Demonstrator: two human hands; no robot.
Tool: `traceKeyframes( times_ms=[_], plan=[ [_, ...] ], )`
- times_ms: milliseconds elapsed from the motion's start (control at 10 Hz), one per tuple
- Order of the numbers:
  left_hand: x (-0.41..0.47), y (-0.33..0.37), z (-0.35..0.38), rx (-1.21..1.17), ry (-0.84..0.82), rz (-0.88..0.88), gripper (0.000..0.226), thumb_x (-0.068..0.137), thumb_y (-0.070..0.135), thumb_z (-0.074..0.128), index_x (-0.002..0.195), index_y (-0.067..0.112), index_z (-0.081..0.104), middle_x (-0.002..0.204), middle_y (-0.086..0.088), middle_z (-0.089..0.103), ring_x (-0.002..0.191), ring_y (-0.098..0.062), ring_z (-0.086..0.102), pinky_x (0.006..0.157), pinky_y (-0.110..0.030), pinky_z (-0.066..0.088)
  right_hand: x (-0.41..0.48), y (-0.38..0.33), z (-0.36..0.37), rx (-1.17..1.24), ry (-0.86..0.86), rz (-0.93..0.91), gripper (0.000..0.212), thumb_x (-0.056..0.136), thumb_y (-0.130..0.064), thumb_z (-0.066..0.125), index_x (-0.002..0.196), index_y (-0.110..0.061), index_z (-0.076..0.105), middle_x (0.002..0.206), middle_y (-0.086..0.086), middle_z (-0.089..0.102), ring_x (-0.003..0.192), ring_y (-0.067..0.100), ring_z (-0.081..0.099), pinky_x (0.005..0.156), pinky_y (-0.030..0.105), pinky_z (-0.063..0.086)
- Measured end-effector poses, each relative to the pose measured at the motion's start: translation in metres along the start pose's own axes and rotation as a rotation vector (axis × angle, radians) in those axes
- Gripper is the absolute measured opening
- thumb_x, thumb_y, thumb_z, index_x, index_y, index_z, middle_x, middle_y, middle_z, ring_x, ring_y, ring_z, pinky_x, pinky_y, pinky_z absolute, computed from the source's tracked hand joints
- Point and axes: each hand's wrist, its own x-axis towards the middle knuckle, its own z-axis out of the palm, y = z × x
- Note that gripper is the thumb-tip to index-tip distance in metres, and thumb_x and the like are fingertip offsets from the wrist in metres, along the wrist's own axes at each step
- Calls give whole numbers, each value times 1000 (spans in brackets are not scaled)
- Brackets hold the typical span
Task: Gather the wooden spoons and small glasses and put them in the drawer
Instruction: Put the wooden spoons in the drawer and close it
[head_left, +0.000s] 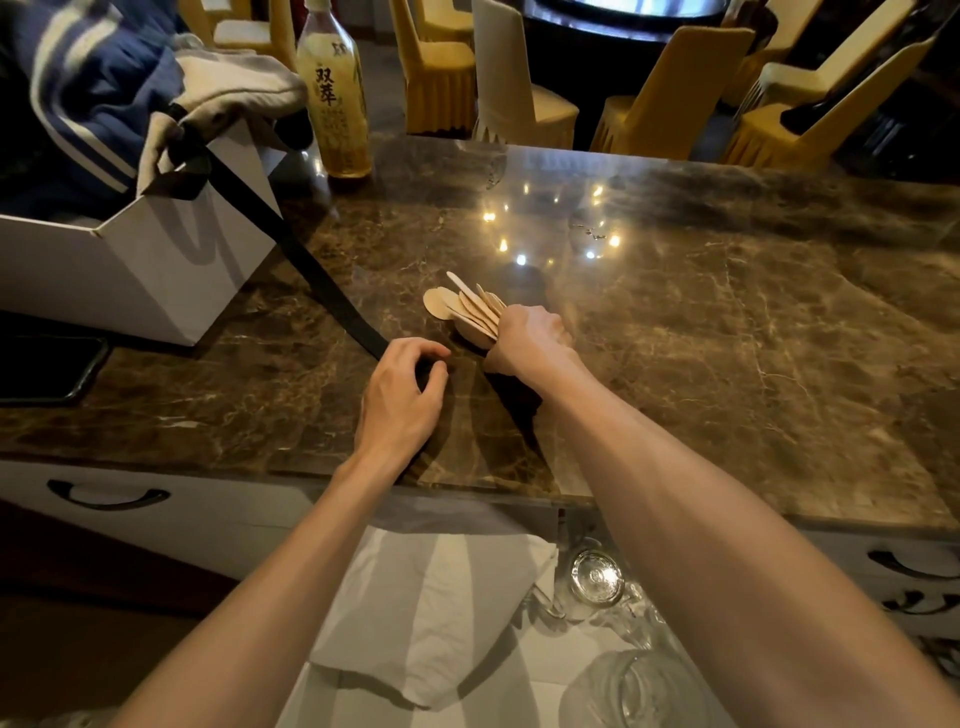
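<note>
- Left hand (400, 395) rests on the desk (727, 322), fingers curled over the dark strap (317, 275), pinching no spoon
- Right hand (527, 338) fists the fanned wooden spoons (462, 309); loose ones could slip out
- Open drawer (457, 623) below holds small glasses (596, 576); dropped spoons might knock them

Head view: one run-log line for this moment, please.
right hand: grips wooden spoons | left hand: on black strap | drawer: open, glasses inside

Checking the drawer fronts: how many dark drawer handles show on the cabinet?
3. One handle at lower left under the counter; one at right; one just below it, partly cut off. More may be hidden behind the arms.
</note>
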Motion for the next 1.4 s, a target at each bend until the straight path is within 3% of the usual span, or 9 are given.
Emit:
traceKeyframes(
  times_ms=[200,400,500,700,1000,1100,1200,1300,1400],
  plan=[
    [2,-2,1,-23,14,14,15,91,21,54,103,27,60,106,13,51,91,21,43,75,5,30,-3,3,8,64,88,-20,32,83,-20,66,110,-5,61,89,9,54,79,22,52,65,32,48],
    [1,12,-11,-302,59,-81,20,95,25,50,115,24,53,117,0,55,96,14,50,79,-3,41,-8,22,5,392,271,-228,26,83,-20,66,106,-11,58,82,-8,55,72,8,54,48,9,40],
    [16,53,-32,-467,113,44,28,97,26,44,124,19,48,121,0,53,110,-7,54,93,-30,48,-27,32,2,817,514,-309,22,85,-20,66,104,-12,60,75,-19,57,69,-1,59,58,2,46],
    [45,141,-51,-342,11,572,52,95,32,41,139,5,34,139,-9,39,125,-14,44,99,-32,44,-50,48,30,1040,547,-270,29,87,-25,63,103,-1,63,87,8,70,78,13,66,69,28,54],
    [35,165,-24,-91,-141,907,39,94,34,49,122,9,58,127,-9,56,119,-18,49,96,-32,43,-53,52,29,1067,426,-325,26,85,-7,65,108,2,61,86,-13,62,76,-13,58,64,0,42],
    [35,155,-18,98,-209,919,42,91,46,50,119,17,61,123,-3,60,118,-15,51,98,-33,41,-43,44,20,838,337,384,34,86,-1,60,120,3,53,87,-20,62,87,-10,57,84,2,40],
    [33,145,-12,182,-236,902,36,92,41,52,116,16,63,120,-2,63,118,-16,52,101,-35,40,-36,49,28,1811,840,-717,31,89,-1,57,119,5,50,89,-11,59,83,-11,59,82,14,47],
    [27,133,-2,153,-184,847,25,92,23,54,109,12,67,114,-5,66,117,-20,54,97,-39,44,-21,63,53,1089,563,-328,24,84,-9,63,106,-1,57,81,-12,56,68,-7,56,58,8,48],
    [28,132,0,109,-134,821,25,92,23,56,111,10,66,113,-7,65,112,-21,57,92,-39,47,-38,51,33,969,581,-315,15,82,-8,67,95,-9,59,78,-13,56,64,-10,56,53,3,44]
  ],
)
